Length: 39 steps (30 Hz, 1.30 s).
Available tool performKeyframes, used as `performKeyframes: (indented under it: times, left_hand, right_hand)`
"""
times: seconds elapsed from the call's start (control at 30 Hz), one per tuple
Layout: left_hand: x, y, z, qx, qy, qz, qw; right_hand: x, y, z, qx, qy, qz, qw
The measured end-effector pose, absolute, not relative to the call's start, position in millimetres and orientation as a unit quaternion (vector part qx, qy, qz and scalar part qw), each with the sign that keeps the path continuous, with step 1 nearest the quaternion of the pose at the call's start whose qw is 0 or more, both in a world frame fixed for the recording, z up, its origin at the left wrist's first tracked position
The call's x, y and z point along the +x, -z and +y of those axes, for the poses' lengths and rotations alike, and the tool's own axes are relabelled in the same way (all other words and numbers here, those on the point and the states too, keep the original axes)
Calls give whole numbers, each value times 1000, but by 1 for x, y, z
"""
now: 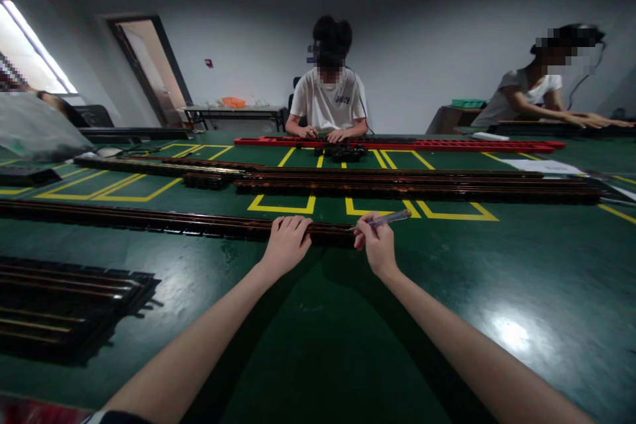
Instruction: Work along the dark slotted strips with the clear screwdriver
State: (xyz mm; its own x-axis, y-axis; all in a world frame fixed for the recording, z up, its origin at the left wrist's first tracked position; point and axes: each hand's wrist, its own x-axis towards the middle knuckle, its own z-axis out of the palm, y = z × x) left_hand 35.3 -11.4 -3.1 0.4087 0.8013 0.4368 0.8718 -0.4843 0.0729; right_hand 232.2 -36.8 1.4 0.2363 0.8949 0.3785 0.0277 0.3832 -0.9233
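Observation:
A long dark rail strip (163, 221) lies across the green table (348, 331) in front of me, its right end near my hands. My left hand (287, 244) rests on that end with its fingers curled over the strip's top. My right hand (376, 242) is closed in a pinch on a thin clear-handled tool (390, 218), which points right and slightly up. The right hand touches the strip's end.
More long dark strips (417, 187) lie further back, and a stack of them (64, 305) sits at my near left. A red strip (397, 144) lies before a seated person (328, 103). Another person (541, 93) works at far right. Yellow floor-tape boxes (281, 207) mark the table.

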Motion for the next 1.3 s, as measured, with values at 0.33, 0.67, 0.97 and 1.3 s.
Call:
performKeyframes:
  times: [0.33,0.67,0.97,1.3]
  left_hand:
    - [35,4,-11,-835,217,-496,94]
    - [35,5,-11,-835,222,-493,98]
    - [36,3,-12,-836,221,-495,86]
    - [35,3,-11,-837,220,-495,81]
  right_hand:
    - [234,-2,-36,-454,-313,-539,637]
    - [234,-2,-37,-459,-297,-544,637]
    - [234,-3,-36,-445,-328,-502,665]
    - [232,-6,-37,-444,-312,-479,690]
